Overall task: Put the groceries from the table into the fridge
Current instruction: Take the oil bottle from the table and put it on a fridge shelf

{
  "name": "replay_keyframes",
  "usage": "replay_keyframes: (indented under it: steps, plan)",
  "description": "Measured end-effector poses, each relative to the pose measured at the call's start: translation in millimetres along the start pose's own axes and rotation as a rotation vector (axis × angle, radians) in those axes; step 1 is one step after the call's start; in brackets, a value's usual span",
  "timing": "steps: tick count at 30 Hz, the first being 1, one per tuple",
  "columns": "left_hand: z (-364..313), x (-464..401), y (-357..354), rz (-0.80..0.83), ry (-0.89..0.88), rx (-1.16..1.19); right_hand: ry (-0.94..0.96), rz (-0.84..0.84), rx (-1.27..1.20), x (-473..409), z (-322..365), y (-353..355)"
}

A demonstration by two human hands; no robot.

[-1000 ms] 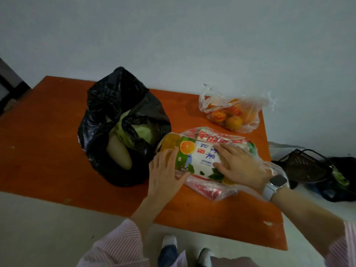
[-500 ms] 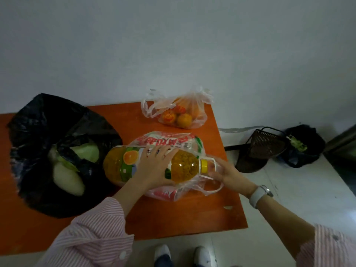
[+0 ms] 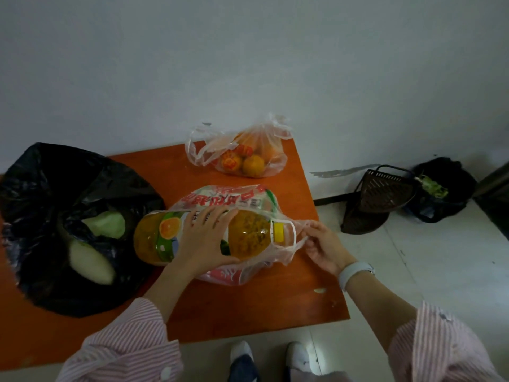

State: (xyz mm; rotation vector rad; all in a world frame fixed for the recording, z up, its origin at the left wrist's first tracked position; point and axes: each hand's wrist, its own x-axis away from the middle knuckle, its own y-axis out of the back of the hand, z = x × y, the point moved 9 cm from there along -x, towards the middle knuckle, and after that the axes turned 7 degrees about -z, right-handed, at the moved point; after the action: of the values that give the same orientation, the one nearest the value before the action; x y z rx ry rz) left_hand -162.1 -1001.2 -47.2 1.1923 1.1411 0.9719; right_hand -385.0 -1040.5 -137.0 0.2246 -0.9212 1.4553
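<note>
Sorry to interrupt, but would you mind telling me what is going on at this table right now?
A person is unpacking groceries. Their left hand lies across a big orange juice bottle resting on its side on the table, while the right hand pinches the clear plastic bag by the bottle's cap. A bag of oranges and a black bag of vegetables wait nearby. No fridge is visible.

No writing reads clearly: the juice bottle [image 3: 203, 238] label shows an orange picture; red characters on the printed bag [image 3: 220, 199] are illegible.
</note>
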Motion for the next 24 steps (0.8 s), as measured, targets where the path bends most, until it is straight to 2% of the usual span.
replay_keyframes:
  steps: [2,3,6,8,10,11,14,16,18,22,24]
  plan:
    - [0.0,0.4,0.3,-0.002,-0.002,-0.008,0.129,-0.106,0.093,-0.5,-0.7,13.9]
    - [-0.1,0.9,0.3,-0.005,-0.002,-0.01,0.253,-0.151,0.245,2.3,4.4,20.9]
    - [0.9,2.0,-0.7,-0.009,0.004,-0.017,0.796,-0.211,0.999,21.0,21.8,19.4]
    - [0.7,2.2,-0.9,-0.008,0.006,-0.021,1.103,-0.098,1.346,34.1,12.6,5.9]
    - [0.3,2.4,-0.9,-0.005,0.007,-0.023,1.186,-0.028,1.544,35.6,-2.3,0.9]
    - [0.2,2.5,-1.1,-0.003,0.008,-0.026,1.081,0.015,1.631,30.3,-11.4,-1.7]
    - [-0.1,3.1,-1.2,0.001,0.013,-0.018,0.649,0.089,1.701,8.3,-29.2,-1.1]
    - [-0.1,2.9,-0.4,-0.002,0.012,-0.019,0.503,0.204,1.729,0.1,-37.9,-6.1]
    - [-0.2,2.8,0.0,-0.009,0.003,-0.016,0.522,0.225,1.633,2.8,-28.5,-10.9]
    - [-1.7,2.0,3.5,-0.044,-0.013,-0.007,0.84,0.004,1.26,37.4,23.8,-18.8]
    - [-3.3,1.2,7.7,-0.071,-0.009,0.007,0.942,0.023,1.191,57.9,37.3,-37.1]
